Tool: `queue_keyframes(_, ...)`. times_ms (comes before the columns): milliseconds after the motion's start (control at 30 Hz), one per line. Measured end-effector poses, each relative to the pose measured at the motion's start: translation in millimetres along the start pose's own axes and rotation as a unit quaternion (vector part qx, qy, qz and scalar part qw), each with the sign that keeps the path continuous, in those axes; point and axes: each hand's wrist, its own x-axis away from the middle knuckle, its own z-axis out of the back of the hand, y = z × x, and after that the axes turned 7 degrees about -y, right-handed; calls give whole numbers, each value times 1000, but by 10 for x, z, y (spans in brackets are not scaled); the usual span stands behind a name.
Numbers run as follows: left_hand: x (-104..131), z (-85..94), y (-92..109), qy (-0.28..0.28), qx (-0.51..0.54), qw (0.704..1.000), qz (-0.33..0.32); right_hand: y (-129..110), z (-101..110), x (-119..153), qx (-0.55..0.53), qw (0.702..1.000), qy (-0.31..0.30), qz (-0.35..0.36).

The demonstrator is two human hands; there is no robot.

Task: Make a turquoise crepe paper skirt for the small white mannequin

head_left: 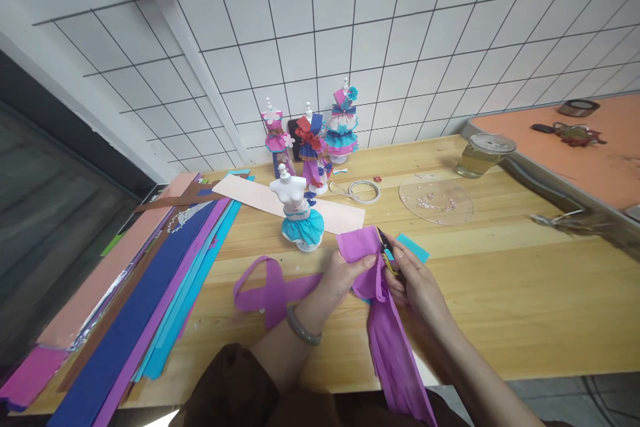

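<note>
My left hand, a bracelet at its wrist, pinches a folded purple crepe paper strip whose long end hangs down toward my lap. Closed around small black-and-yellow thread snips, my right hand holds the blades at the strip's right edge. Whether the blades are open is unclear. Just beyond my hands stands a white mini mannequin in a turquoise ruffled skirt. A loose purple strip lies looped left of my left wrist. A turquoise paper piece lies behind my right hand.
Several dressed mannequins stand by the tiled wall. Stacked paper strips cover the table's left side. A tape roll, a clear dish of beads, a lidded cup and metal scissors lie farther right.
</note>
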Motion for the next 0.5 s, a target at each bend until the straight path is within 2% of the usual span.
queue_keyframes(500, 12, -18, 18, -21, -11, 999, 27, -44, 20, -8, 25, 1000, -9, -13)
